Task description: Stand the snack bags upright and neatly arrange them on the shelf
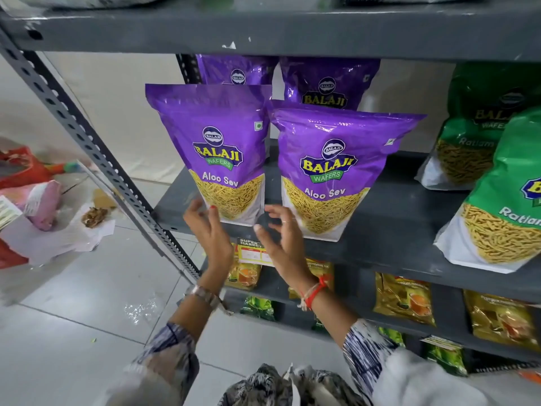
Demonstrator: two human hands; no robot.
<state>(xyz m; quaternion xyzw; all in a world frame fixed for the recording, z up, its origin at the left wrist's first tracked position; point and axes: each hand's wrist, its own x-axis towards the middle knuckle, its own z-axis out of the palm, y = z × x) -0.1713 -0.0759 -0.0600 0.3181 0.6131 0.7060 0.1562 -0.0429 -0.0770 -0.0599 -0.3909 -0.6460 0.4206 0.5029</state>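
Two purple Aloo Sev bags stand upright at the front of the grey shelf (380, 230): the left one (216, 148) and the right one (333, 168). Behind them stand two more purple bags (234, 71), (328, 83). My left hand (207, 230) hovers with fingers apart just below the left bag's bottom edge; whether a fingertip touches it I cannot tell. My right hand (281, 235) is open in front of the gap between the two front bags, holding nothing.
Green Ratlami Sev bags (503, 200), (474, 127) stand at the shelf's right. Gold and green tea packets (404, 300) fill lower shelves. A perforated metal upright (87, 136) runs diagonally at left. Rubbish and paper (44, 212) lie on the tiled floor.
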